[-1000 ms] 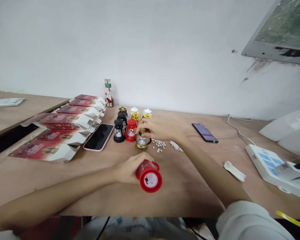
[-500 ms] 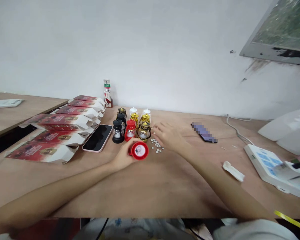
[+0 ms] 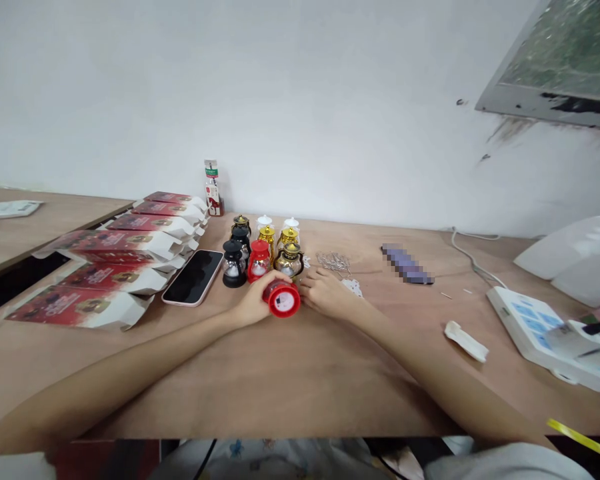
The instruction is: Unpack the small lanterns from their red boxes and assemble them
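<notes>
My left hand (image 3: pixel 254 303) is wrapped round a small red lantern (image 3: pixel 285 301), tipped so that its round base with a pale label faces me. Just right of that base is my right hand (image 3: pixel 326 293), its fingers bent and close together over the tabletop. Whatever may be between those fingertips is hidden. Beyond both hands stand several small lanterns in rows, among them a black lantern (image 3: pixel 235 265), a red lantern (image 3: pixel 259 261), and a gold-topped dark lantern (image 3: pixel 289 259). Small white pieces (image 3: pixel 353 287) and a heap of thin metallic bits (image 3: pixel 334 262) lie about my right hand.
Several red-and-white cartons (image 3: pixel 95 293) lie at the left beside a pink-edged phone (image 3: pixel 194 277). A small bottle (image 3: pixel 213 190) stands by the wall. Rightward are another phone (image 3: pixel 407 264), a crumpled white scrap (image 3: pixel 466 341) and a power strip (image 3: pixel 540 333) with cables.
My right hand has come down and slightly left, close to the held lantern's base, and now covers the scattered small discs. The red lantern has shifted slightly right and up in my left hand.
</notes>
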A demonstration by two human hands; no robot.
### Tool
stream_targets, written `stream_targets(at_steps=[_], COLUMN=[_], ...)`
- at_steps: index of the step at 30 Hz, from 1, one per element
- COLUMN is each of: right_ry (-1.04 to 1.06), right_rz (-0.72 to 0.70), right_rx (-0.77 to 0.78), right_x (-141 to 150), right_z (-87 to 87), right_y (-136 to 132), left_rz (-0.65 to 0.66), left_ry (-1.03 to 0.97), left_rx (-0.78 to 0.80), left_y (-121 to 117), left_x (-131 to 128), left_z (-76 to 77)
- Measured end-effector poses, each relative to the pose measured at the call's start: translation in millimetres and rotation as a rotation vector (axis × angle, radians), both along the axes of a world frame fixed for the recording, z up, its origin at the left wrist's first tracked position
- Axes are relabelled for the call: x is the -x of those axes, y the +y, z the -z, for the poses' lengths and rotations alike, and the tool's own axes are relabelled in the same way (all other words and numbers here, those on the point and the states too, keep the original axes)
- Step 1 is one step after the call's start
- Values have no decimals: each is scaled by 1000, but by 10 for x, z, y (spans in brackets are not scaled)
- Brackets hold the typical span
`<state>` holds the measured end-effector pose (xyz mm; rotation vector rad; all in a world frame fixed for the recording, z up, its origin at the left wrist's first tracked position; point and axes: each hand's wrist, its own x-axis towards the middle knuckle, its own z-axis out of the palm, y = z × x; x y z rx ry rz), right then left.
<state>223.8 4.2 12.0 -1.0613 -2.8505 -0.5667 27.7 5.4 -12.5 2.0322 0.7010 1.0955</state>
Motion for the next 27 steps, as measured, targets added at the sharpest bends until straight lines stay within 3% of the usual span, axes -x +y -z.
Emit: stream_targets(at_steps=[8, 12, 16, 21, 24, 27], right_ry=[297, 679, 1041, 840, 703, 697], right_rz=[-75, -108, -122, -290, -293, -288], right_rx=[126, 6, -101, -222, -363, -414], right_x=[-115, -158, -94, 39, 85, 100], right_z=[67, 45, -94, -195, -182, -168], right_y=[101, 63, -114, -315, -352, -362], left_rz=[63, 44, 62, 79, 77, 79], left_ry=[-51, -64, -69, -81, -78, -73], left_rx=[93, 149, 189, 231, 221, 200], left_y=[18, 16, -8, -17, -12, -5], left_x=[19, 12, 13, 17, 15, 17], left_z=[1, 1, -10, -21, -15, -7])
